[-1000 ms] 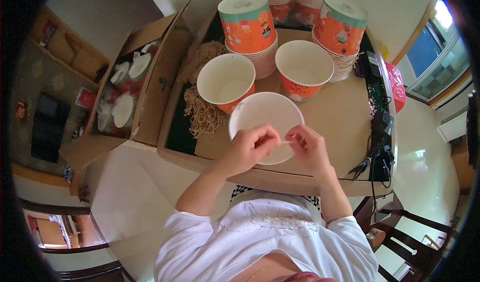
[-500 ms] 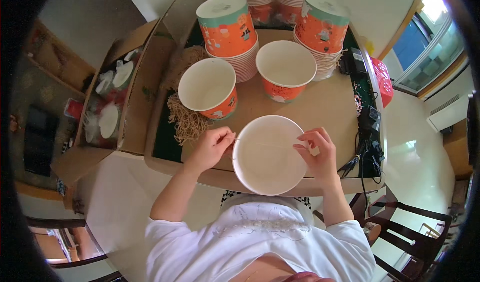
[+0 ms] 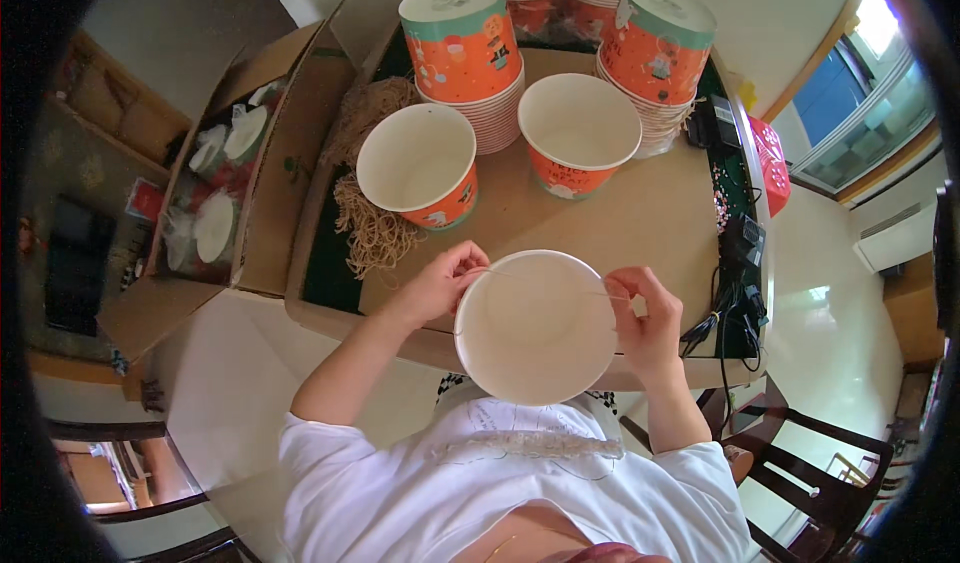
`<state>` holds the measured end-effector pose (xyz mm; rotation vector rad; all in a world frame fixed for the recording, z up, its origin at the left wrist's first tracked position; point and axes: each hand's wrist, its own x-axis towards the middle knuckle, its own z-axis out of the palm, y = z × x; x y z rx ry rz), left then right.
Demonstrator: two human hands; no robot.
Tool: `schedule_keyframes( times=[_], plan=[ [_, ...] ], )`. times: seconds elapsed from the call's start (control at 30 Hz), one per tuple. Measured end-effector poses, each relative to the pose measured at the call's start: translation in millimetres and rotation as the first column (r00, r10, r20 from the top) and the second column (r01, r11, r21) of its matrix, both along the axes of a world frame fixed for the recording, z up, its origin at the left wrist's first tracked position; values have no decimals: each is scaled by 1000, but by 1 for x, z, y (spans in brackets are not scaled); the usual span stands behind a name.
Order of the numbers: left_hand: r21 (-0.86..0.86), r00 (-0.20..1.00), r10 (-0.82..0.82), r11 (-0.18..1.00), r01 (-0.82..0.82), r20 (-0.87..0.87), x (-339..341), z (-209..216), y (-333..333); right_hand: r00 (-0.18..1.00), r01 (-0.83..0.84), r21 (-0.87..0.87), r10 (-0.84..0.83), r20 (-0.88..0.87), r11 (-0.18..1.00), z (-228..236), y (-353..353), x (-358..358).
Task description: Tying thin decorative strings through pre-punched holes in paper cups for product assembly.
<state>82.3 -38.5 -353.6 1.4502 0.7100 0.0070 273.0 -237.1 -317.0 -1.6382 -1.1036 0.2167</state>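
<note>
A white paper bowl (image 3: 536, 329) faces up in front of my chest, held between both hands. My left hand (image 3: 440, 283) pinches its left rim and one end of a thin rubber band (image 3: 545, 281). My right hand (image 3: 645, 308) grips the right rim and pulls the band's other end, so the band stretches across the bowl's far side. Two open orange paper bowls (image 3: 418, 168) (image 3: 579, 131) stand on the table beyond, and a pile of tan rubber bands (image 3: 372, 233) lies to the left.
Stacks of orange bowls topped with lidded ones (image 3: 462, 38) (image 3: 658, 33) stand at the back of the cardboard-covered table (image 3: 640, 228). An open carton (image 3: 215, 198) with lids sits at left. Cables and adapters (image 3: 735, 253) lie at the right edge. A wooden chair (image 3: 800, 473) is lower right.
The white bowl has come nearer to my chest and my hands have moved apart to its two sides, stretching a rubber band across its rim.
</note>
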Motion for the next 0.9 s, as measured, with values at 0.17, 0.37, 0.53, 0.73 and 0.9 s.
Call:
schedule_keyframes(
  times=[0.17,0.37,0.53,0.73,0.9],
  plan=[
    [91,988,-10,996,-5,154,6,4,-5,984,-119,-164,95,-149,979,7,0,7],
    [194,975,-35,981,-8,221,-2,9,-19,947,-197,-144,150,-283,970,-8,-2,13],
    [190,970,-168,973,134,176,2,14,-28,650,-273,10,192,-735,962,-13,-3,6],
    [-214,955,-254,952,219,-151,-14,-7,-37,592,-630,-306,186,-784,714,-20,-15,11],
    [-404,831,-441,866,295,-339,-13,18,-39,729,-669,-458,399,-555,585,-18,-19,18]
  ],
)
